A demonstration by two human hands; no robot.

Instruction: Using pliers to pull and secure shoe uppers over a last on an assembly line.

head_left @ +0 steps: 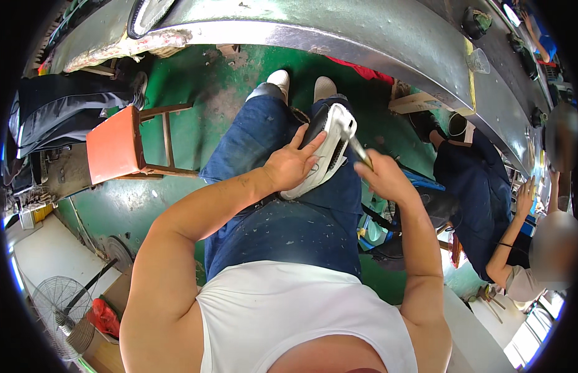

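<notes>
Across my lap lies a shoe (309,181), white along its sole and side with a black part toward the far left; a dark toothed edge or gap shows at its right. My left hand (289,165) holds it from the left, its fingers spread over the white and black surface. In my right hand (386,177) is a hammer (359,149), gripped by its handle. The pale metal head is blurred and is over the far right part of the shoe; whether they touch, I cannot tell.
A long metal workbench (388,43) curves across the far side. An orange-seated stool (115,144) stands at left, near another person's legs (71,112). A fan (64,317) is at lower left. At right, a co-worker in dark trousers (472,199) sits close to the bench.
</notes>
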